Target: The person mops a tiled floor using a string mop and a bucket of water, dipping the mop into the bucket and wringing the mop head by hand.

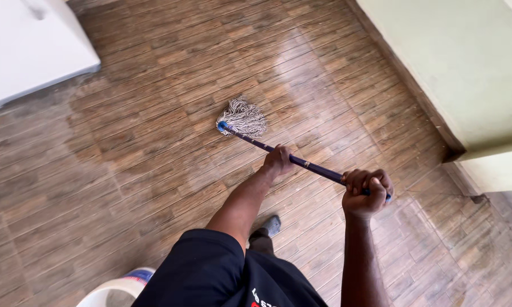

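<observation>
I hold a string mop with both hands. Its grey-beige stringy head (pixel 244 116) rests on the wood-look tiled floor (pixel 153 170), fixed by a blue collar to a dark blue handle (pixel 318 169). My left hand (pixel 278 161) grips the handle midway down. My right hand (pixel 368 191) is wrapped around the handle's top end, nearer my body. The handle slants from lower right up to the mop head at the upper left. A damp, shinier patch of floor lies beyond the mop head.
A white appliance or cabinet corner (pixel 28 51) stands at the upper left. A pale green wall (pixel 466 74) with a dark skirting runs along the right. A white bucket rim (pixel 114 290) sits at the bottom left beside my foot (pixel 270 226).
</observation>
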